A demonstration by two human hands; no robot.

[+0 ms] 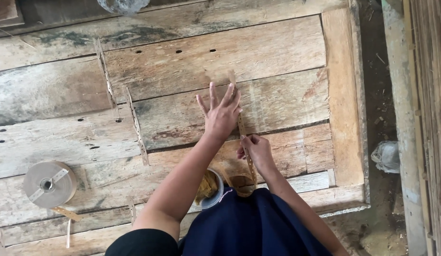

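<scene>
tape strip (241, 124) runs near-far | L hand (221, 114) flat on it | R hand (255, 149) pinching, prob.

Grey round object (122, 4) at top edge of wooden platform (277, 52): cut off by frame, kind unclear. Small bowl (212, 192) near platform's front edge: half hidden under left forearm and dark blue cloth; yellowish contents unidentifiable. Perforated tape strip (245, 147): upper end covered by left hand (221, 114), lower loop runs under cloth. Whitish crumpled lump (386, 155) beyond platform's right edge: too blurred to identify.
</scene>
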